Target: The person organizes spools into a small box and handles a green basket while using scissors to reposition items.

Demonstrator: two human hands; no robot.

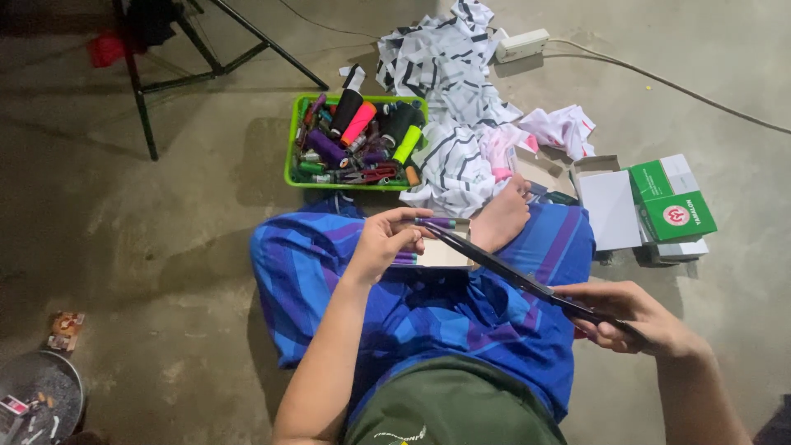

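A long pair of dark scissors (511,272) is held across the lap of a person seated on a concrete floor (165,239), the right hand (634,317) closed around the handles, the left hand (387,239) pinching a small purple thread spool (435,222) at the blade tips, above a small open box (441,251). The scissors are judged stiff, fairly heavy and sharp, best taken by the handles. A green basket (292,140) of thread cones, striped cloth (453,91) and 2 green-and-white boxes (671,202) are seen beyond the knees.
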